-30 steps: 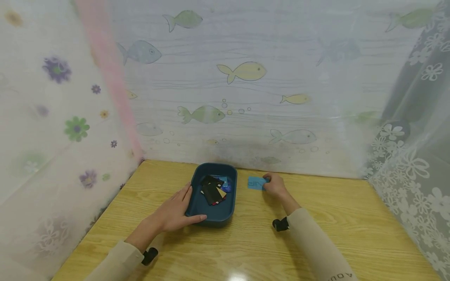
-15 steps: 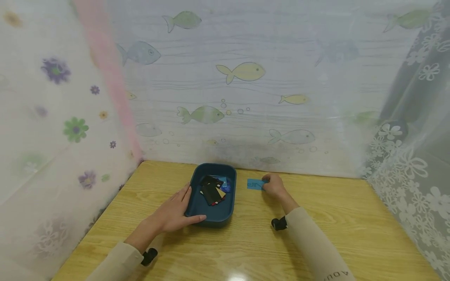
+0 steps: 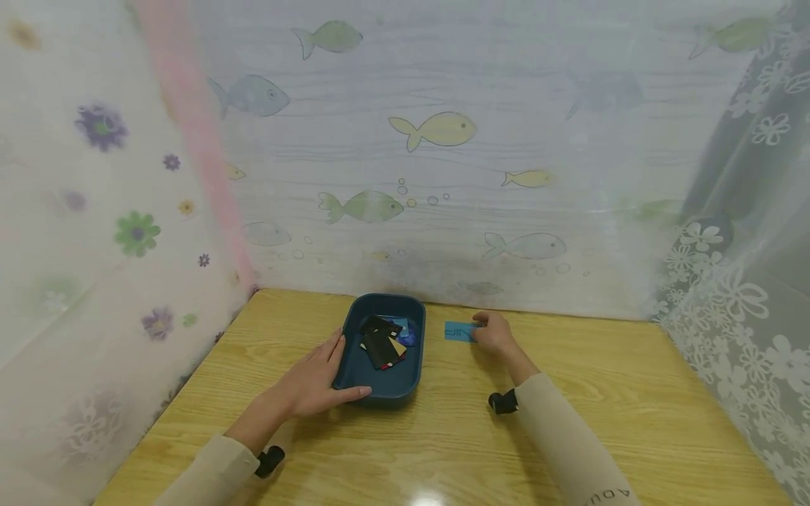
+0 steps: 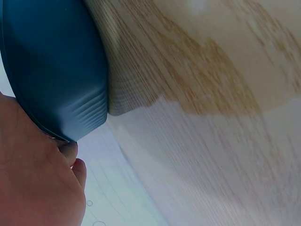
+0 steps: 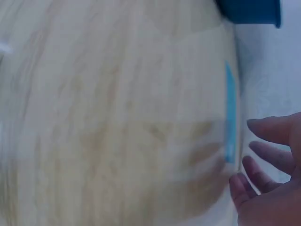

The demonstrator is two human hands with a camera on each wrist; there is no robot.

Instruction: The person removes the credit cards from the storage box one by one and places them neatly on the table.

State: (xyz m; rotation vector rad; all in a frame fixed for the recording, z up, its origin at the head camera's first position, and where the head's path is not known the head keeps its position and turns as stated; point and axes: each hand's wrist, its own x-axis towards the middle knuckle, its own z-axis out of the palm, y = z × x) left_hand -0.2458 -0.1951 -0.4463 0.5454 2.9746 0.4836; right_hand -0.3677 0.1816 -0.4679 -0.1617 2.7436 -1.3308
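Note:
Several cards (image 3: 381,349), black, gold and blue, lie in a loose pile inside a dark blue tray (image 3: 386,392). My left hand (image 3: 310,383) rests against the tray's near left corner, its fingers straight along the left side and its thumb extended over the front rim. A light blue card (image 3: 458,331) with dark line markings lies on the table to the right of the tray. Over that card's right end is my right hand (image 3: 496,334). In the right wrist view its fingers are spread apart beside the card (image 5: 230,115), not closed around it.
The wooden table (image 3: 436,450) ends at a hanging fish-patterned sheet (image 3: 436,232) right behind the tray. Flower-patterned sheets (image 3: 138,233) hang on the left and right. A black wrist camera (image 3: 503,403) sits by each sleeve.
The blue card looks slightly lower and flatter at its right end than a second ago. My right-hand fingers have loosened a little there. The left hand and tray stay put.

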